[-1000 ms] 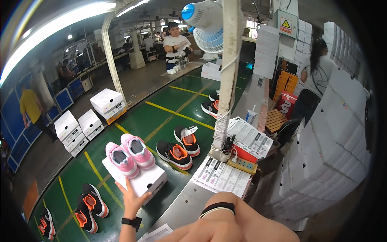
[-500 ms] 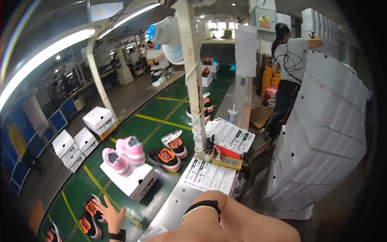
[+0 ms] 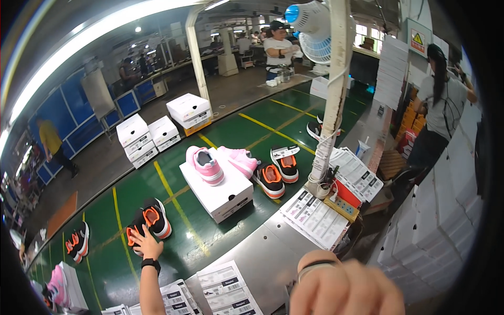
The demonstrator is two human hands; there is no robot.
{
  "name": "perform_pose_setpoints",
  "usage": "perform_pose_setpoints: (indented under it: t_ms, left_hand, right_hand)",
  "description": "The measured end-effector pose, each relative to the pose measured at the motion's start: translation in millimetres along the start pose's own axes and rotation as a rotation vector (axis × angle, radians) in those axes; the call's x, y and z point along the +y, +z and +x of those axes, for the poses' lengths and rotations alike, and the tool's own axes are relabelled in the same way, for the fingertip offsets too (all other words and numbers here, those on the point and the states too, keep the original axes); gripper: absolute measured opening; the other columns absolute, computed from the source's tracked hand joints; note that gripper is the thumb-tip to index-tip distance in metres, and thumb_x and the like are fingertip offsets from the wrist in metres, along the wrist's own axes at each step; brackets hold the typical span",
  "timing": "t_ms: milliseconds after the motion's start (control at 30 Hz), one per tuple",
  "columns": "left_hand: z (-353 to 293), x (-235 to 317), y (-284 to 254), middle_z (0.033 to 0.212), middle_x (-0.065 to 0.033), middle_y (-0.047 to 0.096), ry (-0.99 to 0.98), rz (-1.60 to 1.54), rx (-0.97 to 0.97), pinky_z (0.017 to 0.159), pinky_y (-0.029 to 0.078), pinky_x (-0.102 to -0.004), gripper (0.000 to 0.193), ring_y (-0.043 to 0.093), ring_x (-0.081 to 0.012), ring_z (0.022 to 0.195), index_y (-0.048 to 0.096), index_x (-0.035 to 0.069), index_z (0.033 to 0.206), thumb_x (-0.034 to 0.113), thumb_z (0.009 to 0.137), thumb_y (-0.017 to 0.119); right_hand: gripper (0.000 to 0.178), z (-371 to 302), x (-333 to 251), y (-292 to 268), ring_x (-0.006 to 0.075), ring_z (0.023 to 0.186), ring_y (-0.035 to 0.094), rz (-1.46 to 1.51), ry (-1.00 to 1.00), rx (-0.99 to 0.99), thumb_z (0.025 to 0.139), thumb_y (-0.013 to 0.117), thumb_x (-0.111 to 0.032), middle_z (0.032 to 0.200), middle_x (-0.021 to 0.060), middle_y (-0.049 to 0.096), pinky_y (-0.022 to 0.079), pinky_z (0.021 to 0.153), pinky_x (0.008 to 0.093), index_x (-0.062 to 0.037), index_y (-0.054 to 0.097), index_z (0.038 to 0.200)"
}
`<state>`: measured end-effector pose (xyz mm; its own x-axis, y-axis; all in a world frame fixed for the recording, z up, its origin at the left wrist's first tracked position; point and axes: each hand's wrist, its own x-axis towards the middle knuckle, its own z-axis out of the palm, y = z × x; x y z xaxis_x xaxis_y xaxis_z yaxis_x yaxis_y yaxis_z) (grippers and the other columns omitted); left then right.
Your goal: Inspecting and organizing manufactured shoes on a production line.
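Observation:
My left hand [image 3: 147, 244], with a dark band at the wrist, rests its spread fingers on a black shoe with orange lining [image 3: 131, 234]. Its matching shoe [image 3: 156, 219] stands close against it on the green conveyor belt [image 3: 178, 257]. My right hand [image 3: 349, 287] is raised close at the lower right, blurred, with its fingers curled in. Whatever it may hold is hidden. Farther along, two pink shoes [image 3: 207, 167] sit on a white shoebox [image 3: 220, 195]. Beside that box stands another black and orange pair [image 3: 270, 181], with a label strip lying on one shoe.
Label sheets [image 3: 228, 289] lie on the metal ledge [image 3: 262, 241], and more [image 3: 315, 218] by the post [image 3: 331, 105] and power strip [image 3: 341, 207]. White shoeboxes [image 3: 140, 139] line the belt's far side. Stacked boxes [image 3: 436, 226] and a person [image 3: 441, 100] are at right.
The view has swung left, showing more of the belt's near end. My left hand has come onto the black shoe. My right hand has come into view as a curled fist.

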<state>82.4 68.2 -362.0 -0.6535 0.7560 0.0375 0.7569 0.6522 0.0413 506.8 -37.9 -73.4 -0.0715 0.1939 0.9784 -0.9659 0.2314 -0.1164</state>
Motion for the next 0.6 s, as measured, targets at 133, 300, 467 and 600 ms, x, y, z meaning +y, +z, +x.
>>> perform_pose_setpoints:
  t_ms: [133,300,467,600]
  left_hand:
    - [-16.0,47.4,-24.6,0.158,-0.0349,-0.002,0.221,-0.002,0.214,0.099,0.018,-0.0806,0.113,0.001,-0.0581,0.144,0.015,0.013,0.156,0.021,0.066,0.082]
    - [-50.9,167.3,-94.8,0.159,-0.0325,0.000,0.624,-0.210,0.302,0.107,0.017,-0.0732,0.110,0.002,-0.0544,0.146,0.020,0.018,0.156,0.027,0.066,0.083]
    - [-49.7,299.5,-95.9,0.159,-0.0280,0.009,1.044,-0.254,0.383,0.106,0.029,-0.0695,0.091,0.012,-0.0507,0.146,0.034,0.015,0.151,0.024,0.071,0.077]
    - [-26.2,372.8,-74.4,0.157,-0.0274,0.019,1.218,-0.198,0.353,0.106,0.033,-0.0665,0.080,0.019,-0.0488,0.145,0.040,0.012,0.148,0.019,0.075,0.073]
  right_hand:
    - [0.020,-7.0,-34.5,-10.4,0.0201,0.082,0.052,-0.080,0.073,-0.053,0.092,0.067,-0.024,0.095,0.0053,0.057,0.044,0.071,0.0342,-0.0114,0.072,0.108]
    - [0.019,3.9,-22.9,-21.7,0.0192,0.078,0.051,0.044,0.233,-0.089,0.093,0.068,-0.022,0.095,0.0041,0.057,0.044,0.068,0.0330,-0.0140,0.072,0.110]
    - [0.017,9.8,-24.1,-0.6,0.0221,0.095,0.054,-0.123,0.120,0.195,0.092,0.069,-0.022,0.099,0.0022,0.062,0.046,0.075,0.0342,-0.0166,0.071,0.109]
    - [0.016,-8.4,-19.8,-18.7,0.0216,0.110,0.051,-0.202,-0.064,0.268,0.095,0.065,-0.022,0.109,-0.0028,0.069,0.046,0.086,0.0364,-0.0172,0.066,0.110]
